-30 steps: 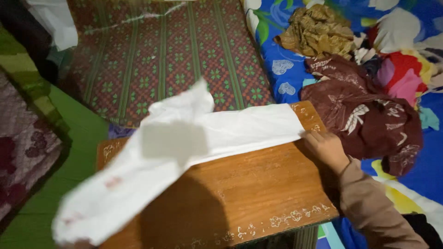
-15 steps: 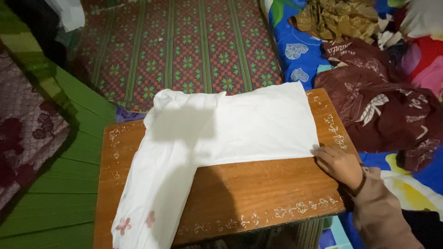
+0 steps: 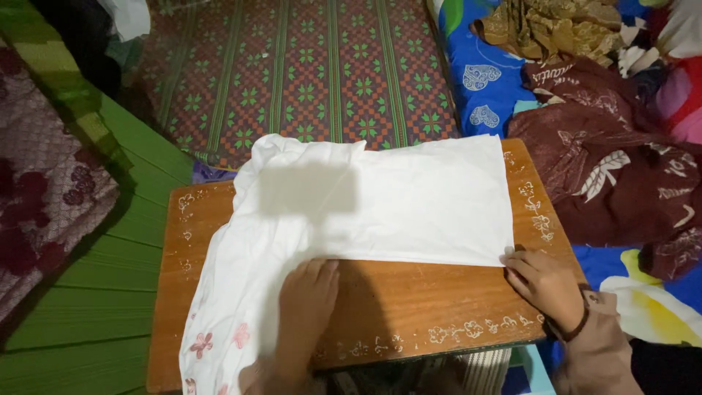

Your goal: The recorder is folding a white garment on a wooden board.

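Both hands lie flat, fingers spread, gripping nothing — left hand [image 3: 307, 292] on the white cloth [image 3: 380, 201], right hand [image 3: 545, 281] pinning its corner to the wooden table [image 3: 431, 307].

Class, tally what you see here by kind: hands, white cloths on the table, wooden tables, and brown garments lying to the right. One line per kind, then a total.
Hands: 2, left hand and right hand
White cloth: 1
Wooden table: 1
Brown garments: 2, dark brown patterned garment and tan crumpled garment
Total: 6
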